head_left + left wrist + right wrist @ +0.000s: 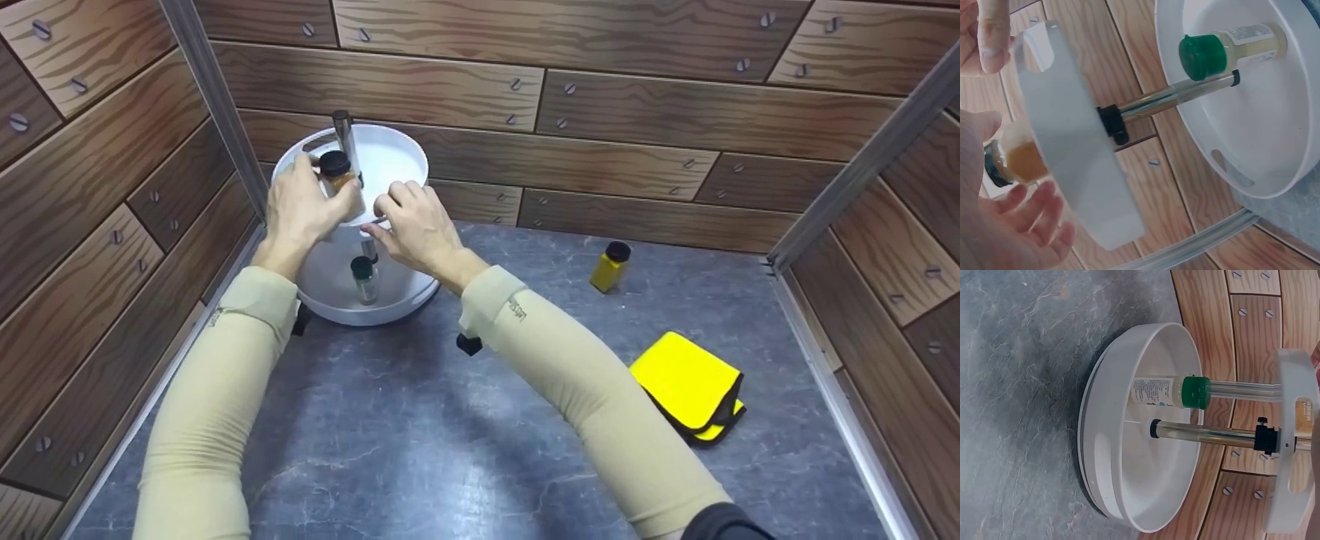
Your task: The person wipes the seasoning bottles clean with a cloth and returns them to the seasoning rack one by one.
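Note:
A white two-tier round stand has an upper tray (394,159) and a lower tray (360,316), joined by a metal pole (1148,105) with a black clamp. On the upper tray, a black-lidded spice jar (1026,160) with orange-brown contents stands beside the pole; my left hand (298,206) has its thumb and fingers curled around it. With thumb and fingers my right hand (416,225) pinches the upper tray's near rim, by the handle cutout. Below, a green-capped jar (1152,391) with a printed label stands upright on the lower tray.
To the right on the grey marbled surface stands a yellow jar (611,268) with a black lid. Nearer lies a folded yellow cloth (686,379) with black edging. Wood-patterned walls (622,112) with metal corner posts (862,154) enclose the back and sides.

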Demonstrator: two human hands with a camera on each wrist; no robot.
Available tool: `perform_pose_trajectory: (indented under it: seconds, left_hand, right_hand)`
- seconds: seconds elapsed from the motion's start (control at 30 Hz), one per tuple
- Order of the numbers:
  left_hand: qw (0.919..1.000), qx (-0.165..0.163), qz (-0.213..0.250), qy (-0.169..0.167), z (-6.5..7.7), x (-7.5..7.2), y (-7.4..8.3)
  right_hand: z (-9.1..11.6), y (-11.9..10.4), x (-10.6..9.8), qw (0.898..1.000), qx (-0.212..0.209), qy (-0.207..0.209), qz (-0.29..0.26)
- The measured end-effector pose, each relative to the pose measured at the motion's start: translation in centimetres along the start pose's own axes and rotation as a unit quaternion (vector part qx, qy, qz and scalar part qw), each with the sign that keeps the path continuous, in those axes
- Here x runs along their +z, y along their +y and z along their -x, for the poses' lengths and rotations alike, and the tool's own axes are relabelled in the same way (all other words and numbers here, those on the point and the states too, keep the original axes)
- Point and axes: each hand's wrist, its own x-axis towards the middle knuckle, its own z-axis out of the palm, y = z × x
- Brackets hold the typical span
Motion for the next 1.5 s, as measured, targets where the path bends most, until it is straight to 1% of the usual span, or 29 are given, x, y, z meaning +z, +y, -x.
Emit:
perform_pose_trajectory:
  seconds: [0.07,0.17,0.2,0.27,0.33,0.4,0.47,0.6,0.7,0.8,1.0,1.17,1.27,1.4,1.5]
  left_hand:
    - [0.9993,0.014,-0.017,0.029,0.2,-0.2,0.6]
    - [0.9955,0.041,-0.042,0.073,0.6,-0.5,1.7]
    - [0.9942,0.050,-0.046,0.083,0.9,-0.6,2.1]
    - [0.9924,0.068,-0.047,0.091,1.2,-0.6,3.1]
    - [0.9916,0.086,-0.045,0.085,1.6,-0.6,4.2]
    - [0.9911,0.103,-0.044,0.072,2.1,-0.4,5.3]
    - [0.9908,0.116,-0.048,0.051,2.5,0.0,6.3]
    - [0.9902,0.129,-0.052,0.007,3.3,1.1,8.1]
    - [0.9888,0.140,-0.046,-0.020,3.8,2.3,9.3]
    - [0.9875,0.149,-0.036,-0.037,4.2,3.7,10.1]
    - [0.9874,0.142,-0.011,-0.068,5.1,6.1,11.5]
    - [0.9836,0.152,-0.012,-0.096,5.5,9.3,12.9]
    - [0.9814,0.159,-0.020,-0.106,5.8,11.3,13.4]
    - [0.9790,0.158,-0.029,-0.125,6.2,14.0,14.0]
    - [0.9771,0.155,-0.027,-0.143,6.6,16.1,14.7]
  right_hand:
    - [0.3,0.2,-0.6,1.000,0.000,-0.002,-0.005]
    - [0.7,0.9,-1.7,1.000,-0.002,-0.003,-0.016]
    - [0.9,1.2,-2.1,1.000,-0.002,-0.006,-0.019]
    - [1.4,1.9,-2.9,1.000,-0.001,-0.014,-0.024]
    - [2.0,2.7,-3.6,0.999,0.002,-0.025,-0.030]
    - [3.0,3.7,-4.2,0.999,0.004,-0.032,-0.031]
    - [4.3,4.7,-4.6,0.999,0.007,-0.037,-0.034]
    - [7.2,6.7,-5.3,0.999,0.007,-0.037,-0.034]
    - [9.8,8.2,-6.0,0.999,0.007,-0.043,-0.030]
    - [12.5,9.5,-6.9,0.998,0.014,-0.053,-0.027]
    - [17.4,11.9,-9.2,0.995,0.046,-0.084,-0.019]
    - [21.7,13.9,-11.4,0.992,0.076,-0.098,0.001]
    - [24.0,14.9,-12.6,0.990,0.098,-0.097,0.005]
    - [26.6,16.1,-13.7,0.985,0.141,-0.095,0.002]
    - [28.7,17.0,-14.4,0.979,0.178,-0.097,0.001]
